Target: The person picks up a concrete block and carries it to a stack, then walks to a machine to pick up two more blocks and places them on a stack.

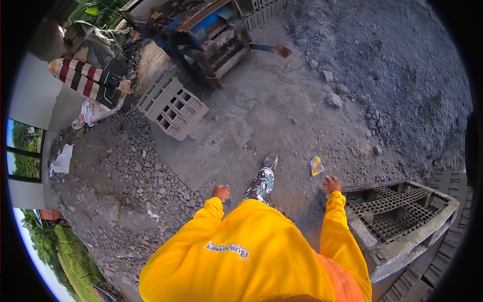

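Observation:
My left hand [221,192] hangs low in front of the yellow sleeve, its fingers curled in with nothing visible in them. It is above the edge of the gravel [156,176]. My right hand [332,184] is also curled closed, and no object shows in it. Just beyond it lies a yellow and clear plastic wrapper [317,165] on the ground. Close to the right arm stands a concrete box with a grate over it [417,241]. One shoe [270,161] shows ahead on the dusty ground.
Ahead stands a rusty blue machine [204,38], with a shovel-like blade [282,51] sticking out beside it. A stack of grey hollow blocks [173,106] sits to its left. A dark gravel heap [382,65] rises at right. Striped cloth [83,78] lies far left.

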Tool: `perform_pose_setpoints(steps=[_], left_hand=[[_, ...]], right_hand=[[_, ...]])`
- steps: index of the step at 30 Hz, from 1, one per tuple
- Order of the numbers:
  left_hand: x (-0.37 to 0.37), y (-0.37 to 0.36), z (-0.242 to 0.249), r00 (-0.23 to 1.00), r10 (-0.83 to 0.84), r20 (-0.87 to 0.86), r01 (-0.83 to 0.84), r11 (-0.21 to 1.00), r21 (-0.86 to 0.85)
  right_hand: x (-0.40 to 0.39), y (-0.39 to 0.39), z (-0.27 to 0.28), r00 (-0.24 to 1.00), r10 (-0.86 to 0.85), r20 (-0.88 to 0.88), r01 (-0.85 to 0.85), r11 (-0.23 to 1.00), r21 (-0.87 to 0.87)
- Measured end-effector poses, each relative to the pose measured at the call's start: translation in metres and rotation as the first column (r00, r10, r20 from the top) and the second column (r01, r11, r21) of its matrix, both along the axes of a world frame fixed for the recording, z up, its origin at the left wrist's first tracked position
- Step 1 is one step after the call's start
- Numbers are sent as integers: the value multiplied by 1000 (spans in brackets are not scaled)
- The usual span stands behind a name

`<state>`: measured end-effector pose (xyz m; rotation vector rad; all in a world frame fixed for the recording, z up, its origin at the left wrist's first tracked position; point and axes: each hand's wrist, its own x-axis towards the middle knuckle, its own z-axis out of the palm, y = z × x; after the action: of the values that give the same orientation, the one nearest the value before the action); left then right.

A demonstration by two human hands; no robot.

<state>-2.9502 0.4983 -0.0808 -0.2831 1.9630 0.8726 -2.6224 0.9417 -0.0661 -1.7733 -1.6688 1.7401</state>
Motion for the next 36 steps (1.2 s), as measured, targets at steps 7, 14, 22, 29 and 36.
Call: perform_pose_setpoints(steps=[7,14,22,29,36], left_hand=[[-97,101,-50,987,10,163,18,985,-171],[-256,358,33,1000,-8,7,7,983,185],[-383,593,23,954,-199,-225,237,959,158],[-427,711,36,995,-8,-95,18,995,103],[-458,761,87,987,162,1,-162,987,15]], right_hand=[[-90,101,26,983,105,147,-93,992,-88],[-86,133,84,943,-159,291,241,931,-273],[-106,249,39,826,247,506,-247,967,-68],[-136,482,-102,528,617,583,-684,716,-137],[-424,790,59,947,161,278,-124,982,-145]])
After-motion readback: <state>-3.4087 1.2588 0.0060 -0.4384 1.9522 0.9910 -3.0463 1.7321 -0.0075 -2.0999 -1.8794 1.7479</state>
